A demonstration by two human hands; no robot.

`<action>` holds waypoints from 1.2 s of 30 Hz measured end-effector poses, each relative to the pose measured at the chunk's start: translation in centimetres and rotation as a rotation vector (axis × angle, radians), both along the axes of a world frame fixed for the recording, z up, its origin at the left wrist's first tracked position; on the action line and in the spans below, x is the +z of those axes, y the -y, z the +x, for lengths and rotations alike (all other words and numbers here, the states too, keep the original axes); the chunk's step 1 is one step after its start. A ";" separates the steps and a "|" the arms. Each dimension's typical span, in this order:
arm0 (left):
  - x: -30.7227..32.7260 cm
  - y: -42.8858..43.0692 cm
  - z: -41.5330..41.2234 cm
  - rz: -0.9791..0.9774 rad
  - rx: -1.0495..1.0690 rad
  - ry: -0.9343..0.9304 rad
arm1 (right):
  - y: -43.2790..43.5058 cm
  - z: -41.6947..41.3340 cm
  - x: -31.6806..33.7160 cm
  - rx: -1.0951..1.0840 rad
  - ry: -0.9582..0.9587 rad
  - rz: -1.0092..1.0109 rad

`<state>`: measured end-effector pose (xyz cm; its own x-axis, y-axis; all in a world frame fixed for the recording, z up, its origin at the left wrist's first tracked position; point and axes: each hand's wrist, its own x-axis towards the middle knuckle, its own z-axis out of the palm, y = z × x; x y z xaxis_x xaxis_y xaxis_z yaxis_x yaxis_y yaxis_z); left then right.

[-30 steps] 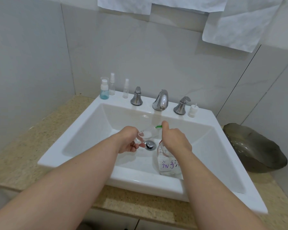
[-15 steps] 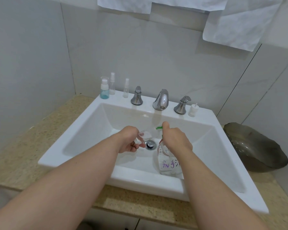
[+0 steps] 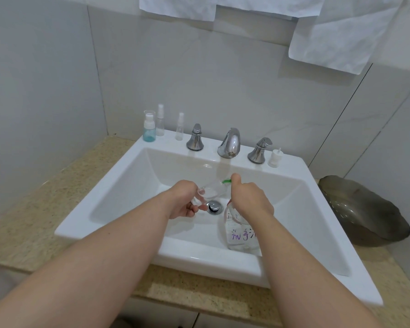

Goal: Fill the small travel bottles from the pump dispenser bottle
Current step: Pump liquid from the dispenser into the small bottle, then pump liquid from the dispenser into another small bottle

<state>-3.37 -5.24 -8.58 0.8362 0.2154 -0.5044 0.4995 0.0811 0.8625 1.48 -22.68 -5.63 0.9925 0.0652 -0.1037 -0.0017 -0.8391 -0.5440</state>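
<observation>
Filling step in hand: the left hand [image 3: 184, 201] pinches the small clear plastic travel bottle [image 3: 207, 191] in its fingers beside the green spout [image 3: 227, 181], the right hand [image 3: 250, 201] grips the clear labelled pump dispenser bottle [image 3: 240, 236]; next, judged, a steady press.

light: soft, even, dim-cool | shadows: faint | glare: on faucet [image 3: 230, 143] | edges: wide-angle bowing | focus: sharp

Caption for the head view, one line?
Over the sink, left hand holds a clear bottle at the green nozzle; right hand grips the dispenser, thumb on its pump.
</observation>
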 end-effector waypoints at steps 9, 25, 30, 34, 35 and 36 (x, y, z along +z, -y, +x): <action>-0.2 0.0 0.1 0.012 -0.017 -0.013 | 0.0 0.3 -0.1 0.023 -0.001 -0.004; 0.5 -0.1 -0.6 -0.082 0.113 -0.073 | 1.2 -0.6 -0.6 0.043 -0.004 0.380; 0.6 -0.5 -0.4 -0.119 0.147 -0.074 | 1.4 -0.3 -0.7 -0.011 -0.081 0.523; 1.4 -0.1 -0.9 -0.136 0.100 -0.031 | 1.6 -0.9 -0.1 -0.034 -0.151 0.673; 1.7 0.2 -1.1 -0.150 0.086 -0.018 | 1.8 -1.3 0.4 -0.093 -0.127 0.702; 2.1 0.4 -1.3 -0.173 0.075 -0.008 | 2.0 -1.6 0.9 -0.159 -0.062 0.712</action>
